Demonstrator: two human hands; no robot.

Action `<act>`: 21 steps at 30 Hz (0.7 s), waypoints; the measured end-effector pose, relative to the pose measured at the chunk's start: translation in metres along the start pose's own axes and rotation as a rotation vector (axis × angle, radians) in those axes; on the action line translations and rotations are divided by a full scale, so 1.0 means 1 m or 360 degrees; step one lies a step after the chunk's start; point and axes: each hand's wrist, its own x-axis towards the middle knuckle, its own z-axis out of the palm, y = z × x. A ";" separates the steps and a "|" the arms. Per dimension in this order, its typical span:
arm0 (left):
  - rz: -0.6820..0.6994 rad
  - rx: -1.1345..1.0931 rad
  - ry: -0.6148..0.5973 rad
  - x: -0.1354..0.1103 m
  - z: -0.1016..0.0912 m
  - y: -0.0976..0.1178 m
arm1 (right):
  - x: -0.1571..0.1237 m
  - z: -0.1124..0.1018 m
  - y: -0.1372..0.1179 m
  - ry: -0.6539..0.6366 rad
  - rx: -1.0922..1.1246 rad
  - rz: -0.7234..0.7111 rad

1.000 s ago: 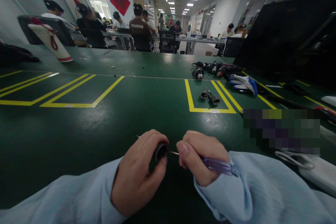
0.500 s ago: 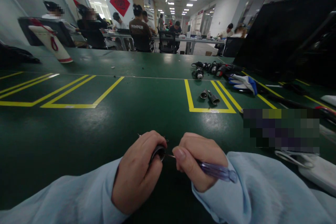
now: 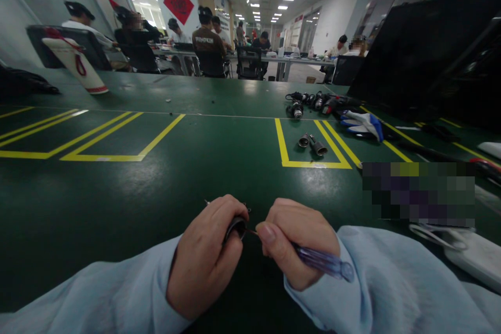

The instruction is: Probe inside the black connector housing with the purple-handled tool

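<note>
My left hand (image 3: 205,255) is wrapped round a small black cylindrical part (image 3: 236,226) with a metal rim, close to the near edge of the green table (image 3: 195,167). My right hand (image 3: 295,242) pinches a small screwdriver with a clear purple handle (image 3: 323,262). Its thin metal tip points left into the open end of the black part. Both hands are closed and almost touch each other. Light blue sleeves cover both forearms.
Two small metal-and-black cylinders (image 3: 313,143) lie inside a yellow-taped box. Behind them sits a heap of black parts (image 3: 313,102) and a white-and-blue glove (image 3: 364,122). A white device (image 3: 465,253) lies at the right. A large dark panel (image 3: 426,52) stands at the far right. Other people sit at distant tables.
My left hand has turned the black part so its open end shows less. My right hand and the screwdriver have shifted slightly left and down.
</note>
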 end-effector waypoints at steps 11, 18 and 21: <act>-0.0011 -0.0059 -0.0011 0.000 -0.001 -0.001 | -0.001 0.001 0.001 0.0012 -0.0015 -0.0075; -0.0020 -0.0084 -0.0040 -0.003 0.000 0.001 | -0.002 0.000 0.001 0.0025 -0.0002 -0.0043; -0.0010 -0.0090 -0.0029 -0.003 0.000 0.001 | -0.001 0.001 0.002 0.0027 0.0026 -0.0034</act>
